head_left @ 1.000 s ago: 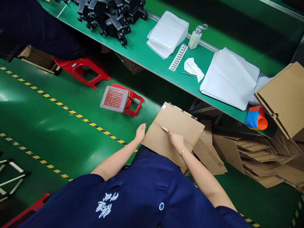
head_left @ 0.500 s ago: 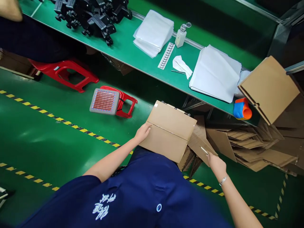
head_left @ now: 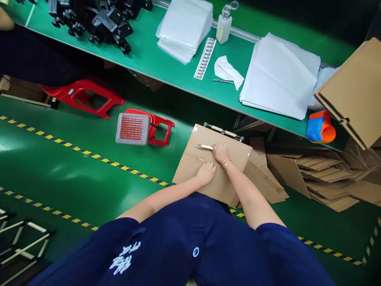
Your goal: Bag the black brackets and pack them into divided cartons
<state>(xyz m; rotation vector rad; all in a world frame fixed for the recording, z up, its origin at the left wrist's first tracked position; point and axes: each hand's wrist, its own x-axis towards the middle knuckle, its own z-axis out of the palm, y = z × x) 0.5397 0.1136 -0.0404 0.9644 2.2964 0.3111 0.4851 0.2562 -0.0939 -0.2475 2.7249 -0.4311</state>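
A closed cardboard box (head_left: pixel 190 171) lies in front of my body, its two top flaps meeting along a middle seam. My left hand (head_left: pixel 206 174) is closed at that seam, fingers curled over the edge of the near flap. Just beyond it, my right hand (head_left: pixel 220 154) rests over the far flap. A slim white-handled box cutter (head_left: pixel 205 147) sits in my right hand, its thin dark tip pointing left above the cardboard. My right fingertips are partly hidden.
Beyond the box runs a green workbench (head_left: pixel 178 81) with plastic bags (head_left: pixel 186 28), a bottle (head_left: pixel 224 26), white sheets (head_left: pixel 281 77) and a tape dispenser (head_left: pixel 321 127). Flattened cardboard (head_left: pixel 324 174) lies at right. A red stool (head_left: pixel 162 133) stands left; another person's dark clothing (head_left: pixel 35 55) shows.
My right hand has come left with the box cutter, from beside the box to over its top. My left hand has moved from the box's left edge to the middle seam.
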